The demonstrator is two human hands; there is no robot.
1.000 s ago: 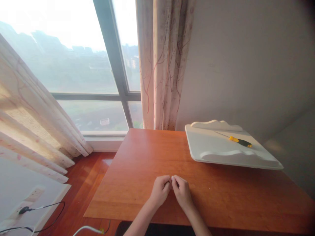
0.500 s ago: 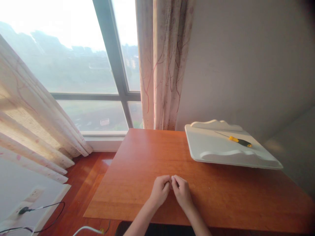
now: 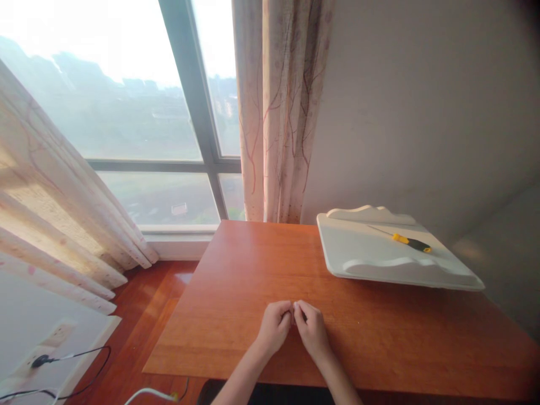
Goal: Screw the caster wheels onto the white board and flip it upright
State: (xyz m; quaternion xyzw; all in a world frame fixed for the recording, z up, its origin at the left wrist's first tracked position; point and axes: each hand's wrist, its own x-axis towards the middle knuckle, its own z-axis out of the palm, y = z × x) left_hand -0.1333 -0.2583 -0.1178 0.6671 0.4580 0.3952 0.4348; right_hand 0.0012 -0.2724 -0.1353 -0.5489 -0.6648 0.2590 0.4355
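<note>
My left hand (image 3: 276,326) and my right hand (image 3: 311,327) rest close together near the front edge of the wooden table (image 3: 253,264). Both are curled into loose fists, and their knuckles meet or nearly meet in the middle. No object shows in either one, though the palms are turned out of sight. Farther back on the right lies a screwdriver (image 3: 411,242) with a yellow and black handle and a thin shaft. It rests on a white board (image 3: 358,244) with wavy raised edges, beyond the reach of both hands as they lie.
A window (image 3: 147,124) and patterned curtains (image 3: 282,112) stand behind and left of the table. At the lower left, a black plug (image 3: 41,361) sits in a wall socket, with its cord trailing down. A white cable (image 3: 147,392) lies near the table's front left corner.
</note>
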